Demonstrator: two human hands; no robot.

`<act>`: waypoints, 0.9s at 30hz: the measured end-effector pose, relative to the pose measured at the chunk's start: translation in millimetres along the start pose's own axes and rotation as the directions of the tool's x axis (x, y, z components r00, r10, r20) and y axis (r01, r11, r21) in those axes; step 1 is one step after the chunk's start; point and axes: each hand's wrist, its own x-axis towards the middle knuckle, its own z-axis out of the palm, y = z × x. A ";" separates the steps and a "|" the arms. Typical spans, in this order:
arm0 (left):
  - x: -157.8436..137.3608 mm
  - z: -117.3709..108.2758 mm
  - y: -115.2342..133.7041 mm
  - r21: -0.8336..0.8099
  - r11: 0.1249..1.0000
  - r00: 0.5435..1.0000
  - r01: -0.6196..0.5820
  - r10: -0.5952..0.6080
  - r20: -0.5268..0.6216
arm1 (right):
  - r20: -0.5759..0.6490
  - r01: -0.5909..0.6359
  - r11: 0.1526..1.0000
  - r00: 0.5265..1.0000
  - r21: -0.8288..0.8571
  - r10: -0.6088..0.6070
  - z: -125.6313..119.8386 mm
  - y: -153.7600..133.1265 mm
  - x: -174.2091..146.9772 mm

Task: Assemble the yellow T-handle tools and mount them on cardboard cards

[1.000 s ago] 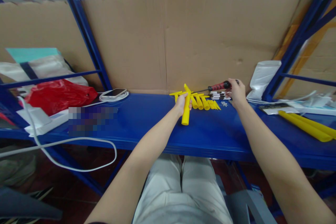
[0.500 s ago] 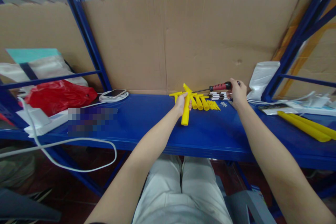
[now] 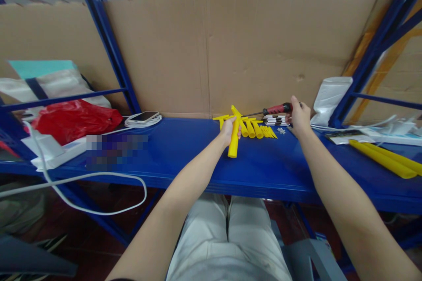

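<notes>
My left hand (image 3: pixel 227 129) is closed around a yellow T-shaped tube piece (image 3: pixel 233 142), its thick round end pointing toward me. My right hand (image 3: pixel 300 118) grips a screwdriver (image 3: pixel 278 108) with a red and black handle, held nearly level. The thin shaft points left and its tip reaches the upper part of the yellow piece; whether it sits on a screw is too small to see. Behind and right of my left hand lie several similar yellow pieces (image 3: pixel 259 129) in a row. Small yellow wedges (image 3: pixel 268 132) and tiny silver screws (image 3: pixel 281 131) lie to their right.
Black-and-white sticks (image 3: pixel 275 120) lie behind the screws. Long yellow tubes (image 3: pixel 382 158) and a white pouch (image 3: pixel 329 100) are on the right. A phone (image 3: pixel 144 117) rests on a coiled cable at left, near a red bag (image 3: pixel 77 120). Cardboard (image 3: pixel 165 52) walls the back of the blue table (image 3: pixel 184 140).
My right hand's fingers have shifted slightly on the screwdriver handle. My left hand and the yellow piece stay in almost the same place.
</notes>
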 end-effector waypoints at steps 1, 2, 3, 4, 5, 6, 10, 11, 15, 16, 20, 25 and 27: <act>-0.1 0.0 0.2 -0.002 1.000 1.000 0.001 -0.001 -0.004 | -0.001 0.012 1.000 1.000 -0.015 -0.012 -0.3 1.1 0.4; -0.1 0.0 0.3 -0.008 1.000 1.000 0.003 -0.003 -0.009 | -0.001 0.021 1.000 1.000 -0.022 -0.021 -0.5 2.2 1.1; 0.0 -0.1 0.5 -0.015 1.000 1.000 0.004 -0.005 -0.013 | -0.001 0.028 0.999 1.000 -0.023 -0.028 -0.5 3.0 1.8; 0.1 -0.2 0.5 -0.022 1.000 1.000 0.004 -0.004 -0.016 | 0.000 0.031 0.999 1.000 -0.020 -0.031 -0.3 3.5 2.4; 0.3 -0.3 0.5 -0.026 1.000 1.000 0.003 -0.003 -0.017 | 0.000 0.034 0.999 0.999 -0.015 -0.034 -0.1 3.5 2.8; 0.5 -0.4 0.4 -0.027 1.000 1.000 0.000 -0.001 -0.014 | 0.001 0.040 0.999 0.999 -0.008 -0.040 0.2 3.2 2.8; 1.6 -1.0 -0.6 -0.015 1.000 1.000 -0.007 0.007 0.005 | 0.016 0.076 0.997 0.997 -0.026 -0.075 0.1 1.0 1.0; 1.8 -1.1 -0.8 -0.011 1.000 1.000 -0.004 0.005 0.005 | 0.020 0.085 0.995 0.996 -0.042 -0.084 -0.3 0.9 0.4; 1.7 -0.8 -0.9 -0.007 1.000 1.000 0.001 -0.001 -0.007 | 0.006 0.070 0.996 0.998 -0.061 -0.070 -0.6 1.9 0.6; 1.4 -0.6 -0.7 -0.011 1.000 1.000 0.001 -0.001 -0.007 | -0.005 0.061 0.997 0.998 -0.052 -0.062 -0.2 2.0 1.0; -0.1 0.9 -0.5 -0.005 1.000 1.000 -0.006 0.006 0.006 | -0.015 0.047 0.999 0.999 -0.012 -0.048 1.4 1.2 2.0; -0.7 1.4 -1.0 0.014 1.000 1.000 0.005 -0.005 -0.013 | -0.014 0.052 0.998 0.999 -0.033 -0.053 -0.9 2.6 1.6; -0.6 1.2 -0.8 0.024 1.000 1.000 0.005 -0.004 -0.024 | -0.020 0.048 0.998 0.999 -0.038 -0.049 -1.5 3.3 2.2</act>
